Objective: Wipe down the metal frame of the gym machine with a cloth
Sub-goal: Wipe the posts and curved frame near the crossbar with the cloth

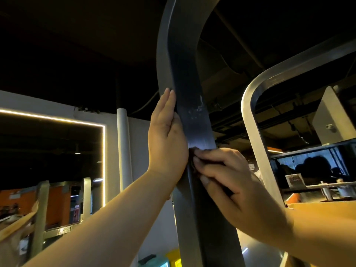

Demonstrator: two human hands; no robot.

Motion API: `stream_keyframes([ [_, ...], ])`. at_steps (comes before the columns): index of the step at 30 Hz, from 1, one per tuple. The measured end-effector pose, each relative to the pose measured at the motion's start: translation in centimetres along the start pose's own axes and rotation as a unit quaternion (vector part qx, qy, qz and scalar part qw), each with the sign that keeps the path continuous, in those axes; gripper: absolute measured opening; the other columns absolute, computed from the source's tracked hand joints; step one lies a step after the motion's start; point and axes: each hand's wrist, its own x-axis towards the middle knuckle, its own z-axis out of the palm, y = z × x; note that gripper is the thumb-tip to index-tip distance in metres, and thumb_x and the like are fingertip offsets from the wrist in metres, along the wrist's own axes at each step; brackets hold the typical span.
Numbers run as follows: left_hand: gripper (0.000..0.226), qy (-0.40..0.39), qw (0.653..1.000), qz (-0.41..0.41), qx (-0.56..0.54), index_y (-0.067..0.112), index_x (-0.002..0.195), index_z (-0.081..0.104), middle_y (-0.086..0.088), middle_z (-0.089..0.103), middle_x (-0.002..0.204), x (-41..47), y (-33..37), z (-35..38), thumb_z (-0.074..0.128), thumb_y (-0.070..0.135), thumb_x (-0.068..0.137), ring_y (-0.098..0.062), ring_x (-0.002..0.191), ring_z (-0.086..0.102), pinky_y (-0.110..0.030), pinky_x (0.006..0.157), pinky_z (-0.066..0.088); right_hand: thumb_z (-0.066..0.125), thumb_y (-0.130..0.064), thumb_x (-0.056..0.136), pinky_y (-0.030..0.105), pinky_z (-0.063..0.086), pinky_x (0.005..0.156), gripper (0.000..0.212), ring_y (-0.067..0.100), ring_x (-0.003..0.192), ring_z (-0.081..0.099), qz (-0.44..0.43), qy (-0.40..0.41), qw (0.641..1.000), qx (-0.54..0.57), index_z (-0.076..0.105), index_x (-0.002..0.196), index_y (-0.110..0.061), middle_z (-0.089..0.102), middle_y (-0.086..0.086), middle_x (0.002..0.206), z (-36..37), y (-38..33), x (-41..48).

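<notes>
A dark metal frame post (189, 78) of the gym machine rises through the middle of the view and curves away at the top. Its front face shows a wet sheen and a few pale specks. My left hand (166, 135) lies flat against the post's left side, fingers straight and pointing up. My right hand (225, 178) presses on the post's front face just below, fingers pointing left. A small dark edge of cloth (192, 149) peeks out under its fingertips; the rest of the cloth is hidden beneath the hand.
A second silver frame tube (252, 120) bends up and to the right beside the post. At lower left stands another grey metal frame (41, 218) with orange panels behind. A lit doorway outline (103, 143) glows on the white wall at left. A table (327, 185) sits far right.
</notes>
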Motion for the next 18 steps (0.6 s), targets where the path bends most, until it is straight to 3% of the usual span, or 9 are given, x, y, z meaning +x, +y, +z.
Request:
stream_keyframes([
  [2, 0.047, -0.004, 1.0, -0.001, -0.002, 0.026, 0.152, 0.05, 0.022, 0.041, 0.159, 0.0, 0.1, -0.1, 0.044, 0.007, 0.109, 0.016, 0.142, 0.033, -0.005, 0.115, 0.028, 0.053, -0.023, 0.101, 0.023, 0.041, 0.111, 0.033, 0.012, 0.132, 0.05, -0.011, -0.013, 1.0, -0.01, 0.067, 0.128, -0.011, 0.058, 0.001, 0.137, -0.4, 1.2, 1.4],
  [5, 0.047, -0.006, 1.0, 0.002, 0.006, 0.026, 0.152, 0.05, 0.02, 0.04, 0.16, 0.0, 0.2, -0.1, 0.044, 0.008, 0.109, 0.014, 0.142, 0.034, -0.003, 0.113, 0.028, 0.054, -0.025, 0.101, 0.021, 0.038, 0.113, 0.034, 0.012, 0.133, 0.049, 0.065, 0.034, 0.997, -0.014, 0.066, 0.132, -0.016, 0.055, -0.002, 0.139, 0.0, 2.0, 3.7],
  [7, 0.047, -0.005, 1.0, 0.001, 0.0, 0.027, 0.152, 0.05, 0.02, 0.041, 0.16, -0.3, 0.2, -0.1, 0.044, 0.009, 0.11, 0.012, 0.143, 0.034, -0.016, 0.121, 0.029, 0.054, -0.024, 0.101, 0.019, 0.036, 0.113, 0.035, 0.014, 0.133, 0.048, 0.079, 0.051, 0.995, -0.023, 0.065, 0.133, -0.014, 0.056, 0.0, 0.139, 0.7, 1.1, 2.7],
  [9, 0.047, -0.003, 1.0, -0.002, -0.003, 0.027, 0.152, 0.05, 0.021, 0.04, 0.16, -0.9, 0.0, -0.2, 0.044, 0.009, 0.11, 0.011, 0.144, 0.034, -0.028, 0.126, 0.029, 0.053, -0.023, 0.101, 0.022, 0.037, 0.112, 0.034, 0.014, 0.133, 0.048, 0.035, 0.037, 0.998, -0.038, 0.066, 0.131, -0.011, 0.057, 0.002, 0.138, 0.9, -0.1, 0.6],
  [13, 0.047, -0.002, 1.0, -0.004, -0.009, 0.021, 0.153, 0.05, 0.017, 0.041, 0.16, -1.6, -0.3, -0.3, 0.043, 0.005, 0.109, 0.007, 0.146, 0.035, -0.034, 0.127, 0.029, 0.057, -0.023, 0.1, 0.026, 0.042, 0.109, 0.03, 0.013, 0.129, 0.053, -0.032, -0.011, 0.999, -0.025, 0.07, 0.123, -0.008, 0.061, 0.005, 0.134, -0.3, 1.0, 0.4],
  [15, 0.046, 0.002, 1.0, -0.003, -0.009, 0.019, 0.153, 0.049, 0.016, 0.041, 0.16, -1.6, -0.3, -0.4, 0.043, 0.005, 0.109, 0.006, 0.146, 0.036, -0.033, 0.125, 0.031, 0.06, -0.024, 0.1, 0.023, 0.043, 0.109, 0.03, 0.014, 0.128, 0.053, 0.058, 0.015, 0.998, -0.02, 0.069, 0.126, -0.012, 0.059, 0.003, 0.135, -0.6, 2.5, 3.1],
  [18, 0.047, -0.001, 1.0, -0.002, 0.01, 0.023, 0.153, 0.049, 0.018, 0.041, 0.159, -1.7, -0.1, -0.4, 0.044, 0.007, 0.11, 0.008, 0.145, 0.036, -0.03, 0.124, 0.032, 0.06, -0.019, 0.102, 0.008, 0.035, 0.105, 0.032, 0.016, 0.131, 0.051, 0.183, 0.053, 0.982, -0.002, 0.066, 0.133, -0.014, 0.055, 0.001, 0.14, 0.0, 2.8, 5.1],
])
